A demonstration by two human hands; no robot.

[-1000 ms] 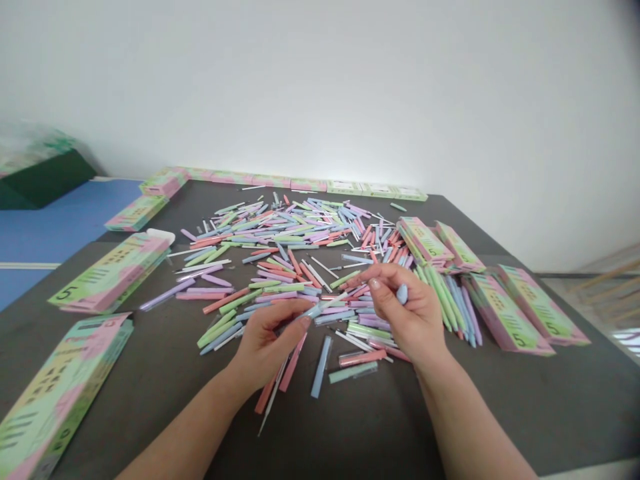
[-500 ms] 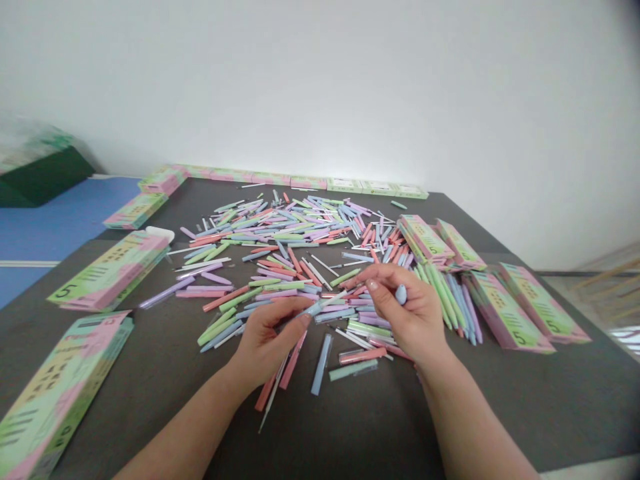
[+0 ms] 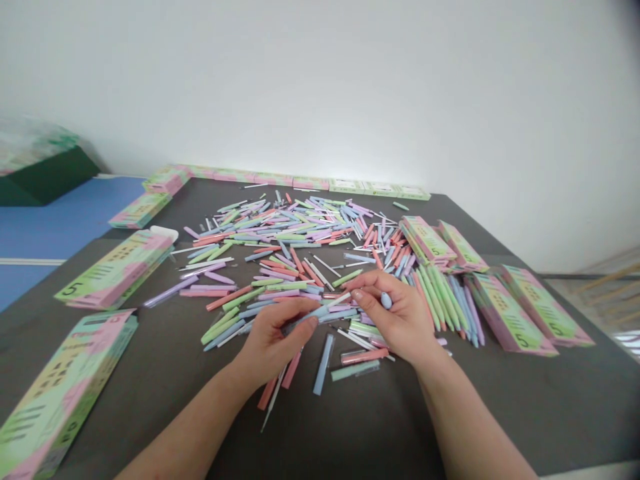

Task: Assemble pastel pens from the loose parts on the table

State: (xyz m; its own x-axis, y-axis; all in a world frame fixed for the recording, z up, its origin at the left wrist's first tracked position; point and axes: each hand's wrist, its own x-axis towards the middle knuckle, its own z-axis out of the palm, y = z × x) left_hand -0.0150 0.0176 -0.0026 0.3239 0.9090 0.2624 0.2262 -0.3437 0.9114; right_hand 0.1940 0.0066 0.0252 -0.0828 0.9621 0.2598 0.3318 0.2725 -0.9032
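My left hand [image 3: 273, 340] pinches a light blue pen barrel [image 3: 316, 312] between thumb and fingers, just above the dark table [image 3: 150, 373]. My right hand [image 3: 395, 317] pinches a thin white refill [image 3: 339, 299] at the barrel's end. A small blue pen piece [image 3: 386, 300] is tucked in the right hand's curled fingers. Both hands hover over a wide scatter of pastel pen parts [image 3: 285, 247] in blue, green, pink and purple.
Flat pink-and-green boxes lie around the pile: two at the left [image 3: 117, 267], one at the near left [image 3: 55, 393], several at the right [image 3: 543, 307] and a row along the far edge [image 3: 310, 181]. A row of assembled pens [image 3: 450, 300] lies right of my hand.
My right hand has moved down and left, closer to my left hand. The white refill's end has drawn up to the blue barrel. The view has shifted slightly.
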